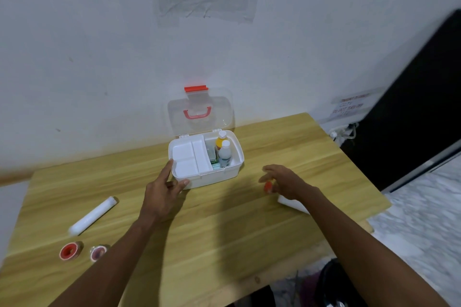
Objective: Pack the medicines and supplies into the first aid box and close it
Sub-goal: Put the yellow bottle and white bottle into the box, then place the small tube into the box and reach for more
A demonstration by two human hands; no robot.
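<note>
The white first aid box (233, 172) stands open at the back of the wooden table, its clear lid (199, 113) with a red handle leaning against the wall. A white tray fills its left half; two bottles (222, 151) and a green packet stand in the right half. My left hand (163, 190) touches the box's front left corner, fingers apart. My right hand (284, 182) hovers right of the box over a small red-capped item (268, 186); whether it grips it is unclear. A white roll (293, 203) lies partly hidden under that wrist.
A long white wrapped roll (92, 215) lies at the left of the table (224, 232). Two tape rolls, one red (68, 251) and one pinkish (98, 252), sit near the front left edge. A dark panel (411, 107) stands to the right.
</note>
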